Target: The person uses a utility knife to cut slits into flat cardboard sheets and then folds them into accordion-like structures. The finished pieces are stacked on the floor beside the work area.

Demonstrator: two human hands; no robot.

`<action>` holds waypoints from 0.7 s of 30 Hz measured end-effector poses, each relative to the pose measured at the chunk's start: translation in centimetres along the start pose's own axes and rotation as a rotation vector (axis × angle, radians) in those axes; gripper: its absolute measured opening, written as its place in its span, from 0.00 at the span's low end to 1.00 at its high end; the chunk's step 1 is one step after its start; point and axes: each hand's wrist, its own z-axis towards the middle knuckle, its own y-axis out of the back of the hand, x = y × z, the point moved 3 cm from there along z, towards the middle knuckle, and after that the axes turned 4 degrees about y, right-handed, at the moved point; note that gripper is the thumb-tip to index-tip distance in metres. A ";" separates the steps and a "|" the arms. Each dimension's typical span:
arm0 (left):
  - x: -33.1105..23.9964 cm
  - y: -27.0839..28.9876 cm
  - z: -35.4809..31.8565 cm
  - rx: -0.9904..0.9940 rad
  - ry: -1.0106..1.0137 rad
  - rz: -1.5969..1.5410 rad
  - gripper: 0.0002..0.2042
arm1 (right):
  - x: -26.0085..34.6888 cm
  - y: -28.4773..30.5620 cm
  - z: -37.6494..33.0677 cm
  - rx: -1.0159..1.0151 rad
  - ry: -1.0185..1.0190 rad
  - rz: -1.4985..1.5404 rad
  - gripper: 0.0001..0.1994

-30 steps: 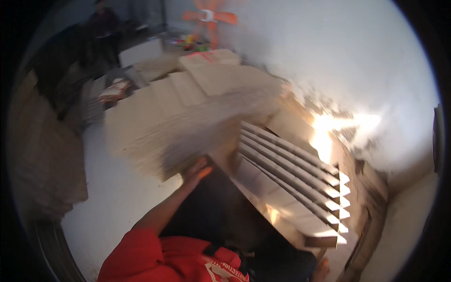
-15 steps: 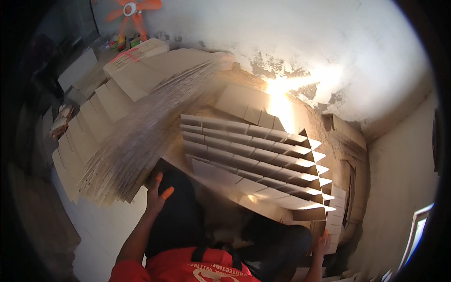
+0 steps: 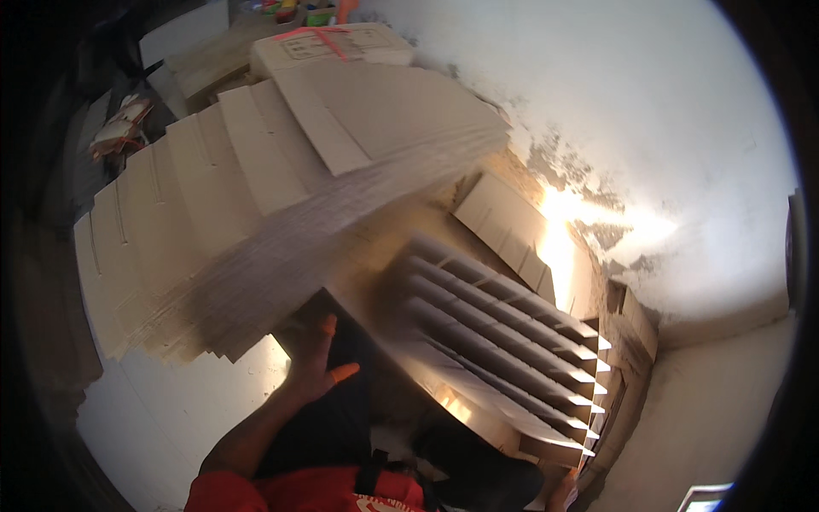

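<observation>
A partly assembled cardboard divider [image 3: 503, 333] lies on the work surface in front of me, with several slotted strips standing side by side. A cross strip [image 3: 595, 392] runs through their right ends. At the lower edge, my right hand [image 3: 561, 492] is closed at the near end of this cross strip, its fingers partly cut off and blurred. My left hand [image 3: 314, 367] is beside the near edge of a fanned stack of cardboard strips [image 3: 256, 247]. Its thumb and forefinger are spread, wear orange finger covers, and hold nothing visible.
Behind the fanned stack stands a carton [image 3: 341, 47] with pink tape. A slotted cardboard sheet [image 3: 503, 222] lies beyond the divider, by the stained wall [image 3: 682, 128]. More cardboard [image 3: 633, 316] leans at the right. Bright light falls on the wall.
The view has swung, shifting the stack and divider within it. The divider's strips now slope more steeply down to the right. My right hand is lower in view, still at the cross strip's end.
</observation>
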 end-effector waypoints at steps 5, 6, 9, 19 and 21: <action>1.0 -1.2 0.3 -0.074 -0.129 0.005 0.47 | 6.6 1.5 0.5 -0.012 0.068 0.039 0.19; 0.9 -2.0 1.1 -0.064 -0.215 -0.018 0.47 | 6.5 1.6 -0.8 -0.017 0.040 0.045 0.19; 1.5 -0.3 0.5 -0.071 -0.105 0.030 0.47 | 12.1 2.9 1.8 -0.033 0.148 0.064 0.18; -0.3 0.6 0.5 0.085 0.045 -0.031 0.44 | 13.4 2.6 2.2 -0.076 0.184 0.116 0.16; -0.3 0.1 0.3 0.014 -0.036 0.013 0.44 | 12.8 2.4 2.0 -0.086 0.181 0.126 0.16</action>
